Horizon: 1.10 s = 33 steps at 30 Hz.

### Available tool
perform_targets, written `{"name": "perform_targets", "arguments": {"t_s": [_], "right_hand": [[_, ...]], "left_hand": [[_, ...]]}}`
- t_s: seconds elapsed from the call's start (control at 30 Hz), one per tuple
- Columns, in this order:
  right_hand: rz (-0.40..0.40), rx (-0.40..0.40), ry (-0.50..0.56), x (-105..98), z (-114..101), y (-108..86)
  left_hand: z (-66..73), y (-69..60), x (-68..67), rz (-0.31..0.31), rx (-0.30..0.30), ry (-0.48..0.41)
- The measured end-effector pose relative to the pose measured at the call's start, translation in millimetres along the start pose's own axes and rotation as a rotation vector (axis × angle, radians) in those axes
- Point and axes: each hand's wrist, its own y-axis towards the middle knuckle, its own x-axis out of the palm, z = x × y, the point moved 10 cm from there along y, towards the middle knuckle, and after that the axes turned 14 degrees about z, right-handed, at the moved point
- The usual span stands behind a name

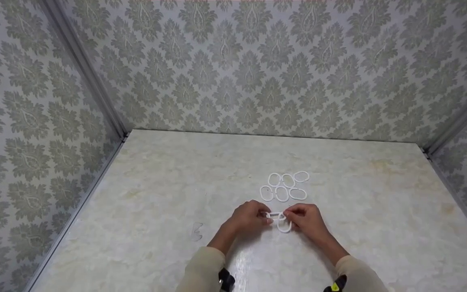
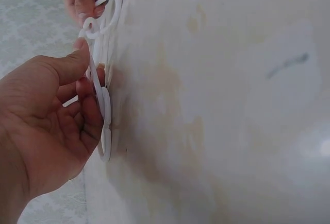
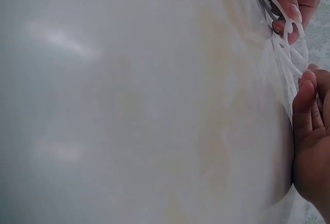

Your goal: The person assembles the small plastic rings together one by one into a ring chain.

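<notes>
My left hand (image 1: 246,218) pinches a white oval plastic link (image 1: 275,213) between thumb and fingers, just above the table. A second white link (image 1: 284,231) crosses its right end, and my right hand (image 1: 309,222) pinches that one. In the left wrist view, the left thumb presses along one link (image 2: 95,72), while the right-hand link (image 2: 118,9) loops at its far end. In the right wrist view, both links overlap between the fingertips (image 3: 308,75) of the two hands. Whether they are fully interlocked I cannot tell.
Several loose white oval links (image 1: 274,179) lie flat in two rows just beyond the hands. A small clear piece (image 1: 197,231) lies left of the left forearm on the marbled table (image 1: 144,182). Patterned walls (image 1: 227,73) stand behind and at both sides.
</notes>
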Motion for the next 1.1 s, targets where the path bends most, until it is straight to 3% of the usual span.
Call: {"name": "perform_targets", "arguments": {"t_s": [0.17, 0.5, 0.73, 0.9, 1.0, 1.1], "right_hand": [[0.014, 0.021, -0.007, -4, -1, 0.9], [0.038, 0.186, 0.132, -6, 10, 6.7], [-0.038, 0.205, 0.231, -3, 7, 5.2], [-0.072, 0.235, 0.242, 0, 6, 4.6], [-0.088, 0.260, 0.245, 2, 7, 4.6], [-0.112, 0.269, 0.260, 4, 7, 4.4]], "left_hand": [[-0.6, -0.2, 1.8, -0.016, -0.021, -0.029], [-1.2, -2.3, -4.4, -0.001, 0.005, 0.024], [-2.3, -5.5, -13.9, -0.001, 0.021, -0.072], [-5.3, -4.9, -19.9, -0.003, 0.005, -0.109], [-6.7, -3.3, -22.8, -0.006, 0.006, -0.113], [-7.3, -2.5, -25.4, 0.005, -0.001, -0.059]]}}
